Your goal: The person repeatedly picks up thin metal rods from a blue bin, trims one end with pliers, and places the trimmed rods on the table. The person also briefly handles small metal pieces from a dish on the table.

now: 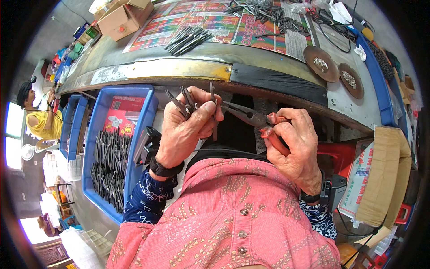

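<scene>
My left hand is closed around several slim dark metal pieces, which fan out above its fingers. One thin strip stands upright between thumb and fingertips. A pair of pliers with red handles is gripped in my right hand. Its jaws point left and reach the upright strip; whether they clamp it I cannot tell. Both hands are over my lap, just in front of the workbench edge.
A blue tray of dark metal pieces stands left. On the bench lie a bundle, a loose pile and two brown dishes of small parts. Cardboard stands right. A person in yellow sits far left.
</scene>
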Tool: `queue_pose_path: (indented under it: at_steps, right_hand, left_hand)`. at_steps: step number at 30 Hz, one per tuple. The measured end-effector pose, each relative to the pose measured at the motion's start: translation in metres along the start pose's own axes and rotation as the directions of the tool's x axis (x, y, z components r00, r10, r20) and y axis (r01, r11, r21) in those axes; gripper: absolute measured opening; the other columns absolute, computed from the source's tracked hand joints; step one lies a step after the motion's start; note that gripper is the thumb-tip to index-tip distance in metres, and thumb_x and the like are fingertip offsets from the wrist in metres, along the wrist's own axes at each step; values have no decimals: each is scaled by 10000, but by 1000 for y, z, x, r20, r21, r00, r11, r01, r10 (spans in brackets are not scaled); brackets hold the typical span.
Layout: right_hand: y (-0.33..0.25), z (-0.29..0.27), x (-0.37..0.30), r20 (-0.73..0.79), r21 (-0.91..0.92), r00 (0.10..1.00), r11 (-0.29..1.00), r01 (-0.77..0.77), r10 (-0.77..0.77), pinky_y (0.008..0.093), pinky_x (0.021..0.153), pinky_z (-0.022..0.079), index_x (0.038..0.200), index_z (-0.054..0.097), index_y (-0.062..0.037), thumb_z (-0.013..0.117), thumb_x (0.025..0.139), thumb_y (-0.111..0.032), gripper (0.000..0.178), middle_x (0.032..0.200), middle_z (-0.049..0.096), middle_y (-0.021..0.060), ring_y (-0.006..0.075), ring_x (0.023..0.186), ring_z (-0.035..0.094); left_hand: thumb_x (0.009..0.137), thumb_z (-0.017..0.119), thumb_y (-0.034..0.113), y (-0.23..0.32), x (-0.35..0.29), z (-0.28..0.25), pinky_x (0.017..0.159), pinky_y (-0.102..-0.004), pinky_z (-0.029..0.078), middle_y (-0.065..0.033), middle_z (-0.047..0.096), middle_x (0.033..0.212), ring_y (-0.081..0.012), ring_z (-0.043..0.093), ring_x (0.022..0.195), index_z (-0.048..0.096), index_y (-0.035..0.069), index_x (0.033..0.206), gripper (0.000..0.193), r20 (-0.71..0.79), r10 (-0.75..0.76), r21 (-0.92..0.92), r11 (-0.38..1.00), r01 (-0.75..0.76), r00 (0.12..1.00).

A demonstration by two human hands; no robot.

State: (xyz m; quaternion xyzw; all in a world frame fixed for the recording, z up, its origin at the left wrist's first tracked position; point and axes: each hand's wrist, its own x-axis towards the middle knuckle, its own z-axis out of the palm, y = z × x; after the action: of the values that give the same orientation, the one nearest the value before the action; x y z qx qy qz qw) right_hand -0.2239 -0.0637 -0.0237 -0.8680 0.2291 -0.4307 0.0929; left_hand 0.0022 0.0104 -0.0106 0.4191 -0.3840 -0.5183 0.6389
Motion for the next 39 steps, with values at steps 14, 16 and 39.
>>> queue_pose_path:
  at_steps: [14, 16, 39]
  right_hand:
    - [-12, -9, 0, 62, -131, 995, 988, 82, -75, 435, 809, 389, 862, 626, -55, 752, 665, -96, 238, 1000, 559, 94, 265, 901, 561]
    - [-15, -11, 0, 72, -145, 995, 986, 84, -74, 429, 826, 394, 839, 582, -54, 748, 639, -64, 261, 997, 568, 107, 279, 901, 562]
    - [4, -7, -30, 739, 603, 657, 289, -743, 148, 239, 755, 387, 818, 488, -16, 572, 751, 58, 131, 892, 503, 29, 97, 796, 453]
  left_hand:
    - [989, 581, 95, 7, -12, -5, 404, -194, 233, -108, 672, 784, -25, 345, 436, 605, 38, 1029, 74, 117, -153, -238, 955, 177, 981]
    - [989, 579, 95, 8, -14, -5, 401, -196, 230, -108, 672, 782, -24, 341, 433, 607, 40, 1030, 73, 131, -163, -263, 945, 193, 978]
    - [757, 708, -87, 7, -20, 2, 639, -313, 542, -129, 688, 830, -243, 706, 747, 642, 2, 926, 202, 482, 435, 705, 322, -631, 760]
